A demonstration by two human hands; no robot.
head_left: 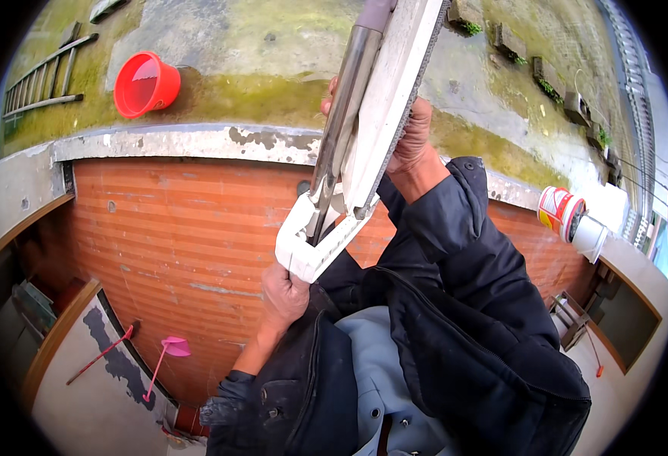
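I hold a flat mop with its long white head (394,99) folded against a shiny metal pole (341,106). Grey fuzzy pad shows along the head's right edge. At the lower end, a white plastic frame (303,254) surrounds the pole. My left hand (284,295) is closed on the bottom corner of that frame, its fingertips partly hidden. Higher up, my right hand (416,140) wraps round the head and pole from behind; some of its fingers show left of the pole. The mop's top end runs out of view.
A low wall ledge (189,142) crosses in front of me, with mossy concrete beyond. On that ground stand a red bucket (146,85) of water and a ladder (45,76). Labelled tubs (562,211) sit at right. A pink dustpan (174,347) lies lower left.
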